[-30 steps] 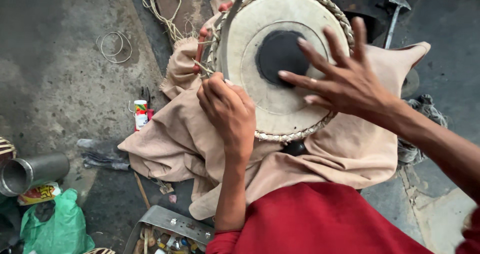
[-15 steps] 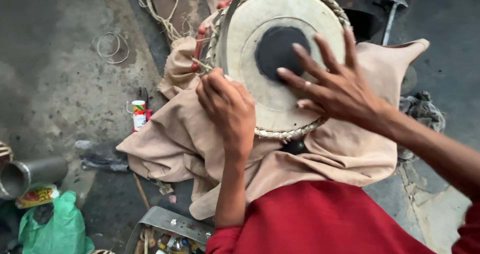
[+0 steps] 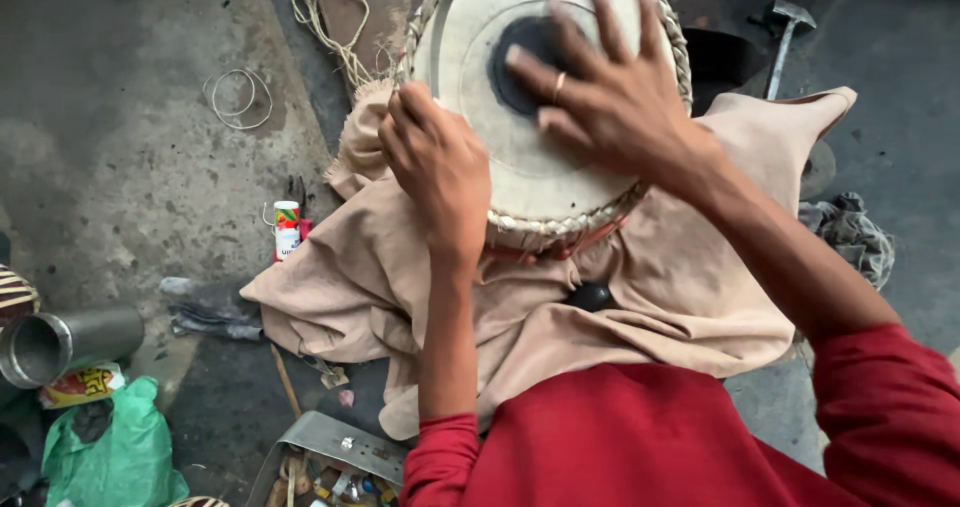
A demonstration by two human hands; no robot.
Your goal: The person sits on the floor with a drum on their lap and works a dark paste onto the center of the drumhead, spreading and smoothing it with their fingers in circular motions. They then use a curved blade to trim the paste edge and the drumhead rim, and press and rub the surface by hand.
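A round drum [image 3: 520,172] with a pale skin, a black centre spot [image 3: 512,57] and a braided rim [image 3: 560,225] rests on a beige cloth [image 3: 370,277] over my lap. My right hand [image 3: 610,97], wearing a ring, lies spread on the skin, its fingers partly covering the black spot. At the drum's left rim my left hand [image 3: 440,162] has its fingers curled tight against the edge. Whatever lies under those fingers is hidden. My red sleeves fill the bottom of the view.
On the concrete floor lie a hammer [image 3: 785,27] at the top right, wire rings [image 3: 238,95], coiled cord [image 3: 330,17], a small can [image 3: 287,227], a metal pipe [image 3: 60,342], a green bag [image 3: 105,447], a metal box of small parts [image 3: 330,457] and a grey rag [image 3: 850,232].
My right hand has slid from the drum's right side onto the black spot. My left hand has closed in tighter on the left rim, hiding the thin stick seen by its fingers.
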